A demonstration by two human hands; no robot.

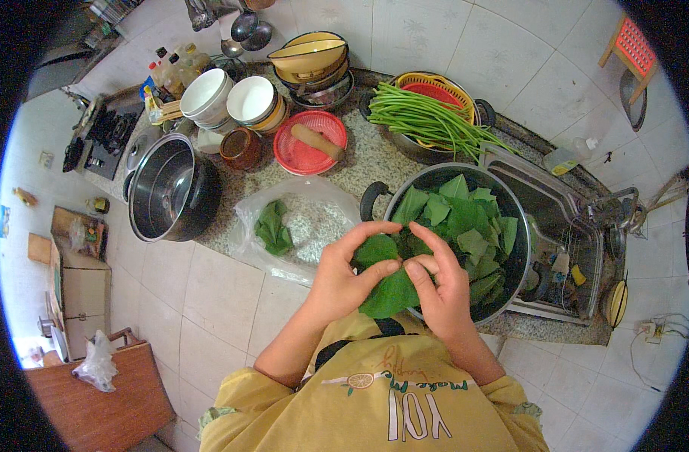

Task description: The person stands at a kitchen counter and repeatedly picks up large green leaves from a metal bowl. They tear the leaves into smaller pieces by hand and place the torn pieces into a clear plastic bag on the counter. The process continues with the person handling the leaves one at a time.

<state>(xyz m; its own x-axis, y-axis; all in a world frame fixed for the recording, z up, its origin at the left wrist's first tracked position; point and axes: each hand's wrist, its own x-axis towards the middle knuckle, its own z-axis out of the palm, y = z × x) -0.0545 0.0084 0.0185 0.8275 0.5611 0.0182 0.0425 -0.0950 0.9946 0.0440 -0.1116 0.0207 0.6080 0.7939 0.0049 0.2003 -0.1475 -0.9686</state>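
Broad, rounded leaves (392, 295) between fingertips (390, 266)

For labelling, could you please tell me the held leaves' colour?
The leaves are green, best in the head view.

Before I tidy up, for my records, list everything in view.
Leaf pot: one, blackish, centre right
Leaves: many, green, mostly in leaf pot
Bag: one, clear, left of leaf pot
Black pot: one, black, left
Basket: one, red, above bag
Jar: one, brown, left of basket
Bowls: two stacks, mostly white, upper left
Basins: one stack, mostly yellow, top
Bottles: several, mixed colours, upper left
Ladles: several, dark, top
Stems: one bunch, green, behind leaf pot
Sink: one, grey, right
Stove: one, black, far left
Table: one, brown, lower left
Left hand: one, bare, holding leaves
Right hand: one, bare, holding leaves
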